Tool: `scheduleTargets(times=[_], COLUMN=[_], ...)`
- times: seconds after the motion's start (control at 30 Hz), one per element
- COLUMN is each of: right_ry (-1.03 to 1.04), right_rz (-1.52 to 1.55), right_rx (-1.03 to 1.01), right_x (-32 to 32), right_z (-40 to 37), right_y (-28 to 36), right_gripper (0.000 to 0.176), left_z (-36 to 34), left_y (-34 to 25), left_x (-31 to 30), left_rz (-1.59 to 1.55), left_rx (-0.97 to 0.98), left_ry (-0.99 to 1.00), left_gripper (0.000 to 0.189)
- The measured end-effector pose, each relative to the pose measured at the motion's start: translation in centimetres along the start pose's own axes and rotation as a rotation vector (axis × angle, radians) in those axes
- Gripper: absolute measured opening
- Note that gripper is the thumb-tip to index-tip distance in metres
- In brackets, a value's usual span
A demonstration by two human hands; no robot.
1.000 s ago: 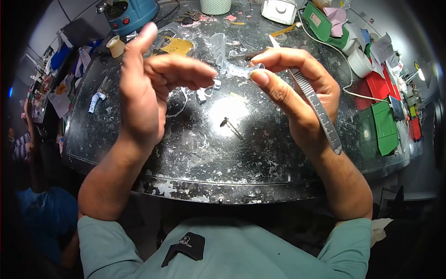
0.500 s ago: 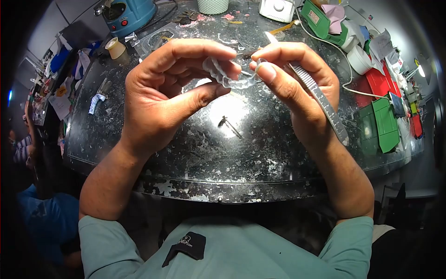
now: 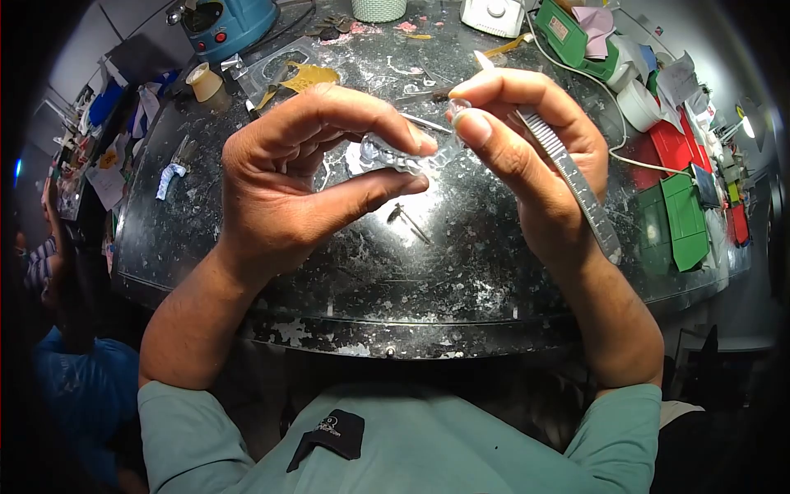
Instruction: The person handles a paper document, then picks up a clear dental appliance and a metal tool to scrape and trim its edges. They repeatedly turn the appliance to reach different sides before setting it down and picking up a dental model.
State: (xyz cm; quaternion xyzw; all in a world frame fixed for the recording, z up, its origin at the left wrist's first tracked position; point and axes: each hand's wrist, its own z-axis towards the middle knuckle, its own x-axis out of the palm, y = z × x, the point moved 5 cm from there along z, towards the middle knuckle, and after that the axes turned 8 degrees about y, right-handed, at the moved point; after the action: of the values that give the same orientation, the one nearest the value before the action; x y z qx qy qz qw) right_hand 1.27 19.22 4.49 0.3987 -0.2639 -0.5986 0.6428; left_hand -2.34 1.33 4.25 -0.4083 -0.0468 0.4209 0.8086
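Note:
A clear, tooth-shaped plastic tray hangs between my hands above the dark, paint-flecked table. My left hand pinches its left part between thumb and fingers. The thumb and index finger of my right hand close on its right end. A metal ruler lies across the right palm, tucked under the fingers, its lower end by the wrist. Below the tray, a small dark-headed metal tool rests in the bright patch of light.
Left on the table lies a whitish tooth-shaped piece. At the back are a blue machine, a cream cup, a yellow scrap and a white device. Green boxes stand right. A person is at far left.
My left hand has tilted and turned the left part of the tray, its fingertips shifting slightly right. The yellow scrap behind it shows more. My right hand has barely moved.

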Motion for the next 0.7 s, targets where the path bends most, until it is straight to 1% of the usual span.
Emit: scheduleTargets(times=[0.07,0.13,0.17,0.2,0.23,0.27,0.33,0.37,0.4,0.47,0.6,0.67,0.7], right_ry=[-0.001,-0.044,-0.006,-0.042,-0.013,0.017,0.076,0.032,0.110,0.154,0.129,0.138,0.138], right_rz=[-0.085,-0.110,-0.150,-0.061,-0.030,0.002,0.012,0.136,0.071,0.028,-0.065,-0.196,-0.196], right_rx=[0.017,-0.044,-0.026,-0.077,-0.071,-0.066,-0.078,-0.100,-0.156,-0.182,-0.235,-0.353,-0.350], right_x=[0.2,-0.1,-0.5,-0.4,-0.4,-0.3,0.9,1.5,1.6,1.7,2.0,2.0,2.0], right_z=[-0.1,0.2,0.4,0.4,0.3,0.2,-0.3,-0.6,-0.6,-0.7,-0.5,-0.6,-0.5], right_y=[0.3,0.4,0.3,0.8,1.0,1.1,1.5,1.4,1.3,1.1,0.9,1.1,1.0], right_gripper=[0.025,0.041,0.053,0.054,0.052,0.050,0.039,0.026,0.017,0.018,0.025,0.030,0.030], left_z=[-0.1,0.0,0.1,0.1,0.1,0.2,0.3,0.4,0.5,0.5,0.4,0.4,0.4], left_y=[-0.2,-0.4,-0.8,-1.2,-1.4,-1.4,-2.1,-2.4,-2.4,-2.6,-2.9,-2.9,-2.9], left_x=[-0.2,-0.5,-0.7,-1.0,-1.3,-1.7,-2.0,-2.0,-2.1,-2.0,-1.7,-1.4,-1.4], left_rz=[0.045,0.091,0.245,0.402,0.474,0.479,0.645,0.706,0.705,0.756,0.773,0.757,0.755], left_rx=[0.024,0.048,0.102,0.154,0.181,0.181,0.263,0.283,0.281,0.308,0.332,0.339,0.338], left_ry=[0.006,0.013,-0.006,-0.026,-0.051,-0.053,-0.043,-0.047,-0.048,-0.030,-0.007,0.029,0.028], left_gripper=[0.034,0.035,0.034,0.034,0.034,0.034,0.033,0.031,0.031,0.030,0.030,0.031,0.031])
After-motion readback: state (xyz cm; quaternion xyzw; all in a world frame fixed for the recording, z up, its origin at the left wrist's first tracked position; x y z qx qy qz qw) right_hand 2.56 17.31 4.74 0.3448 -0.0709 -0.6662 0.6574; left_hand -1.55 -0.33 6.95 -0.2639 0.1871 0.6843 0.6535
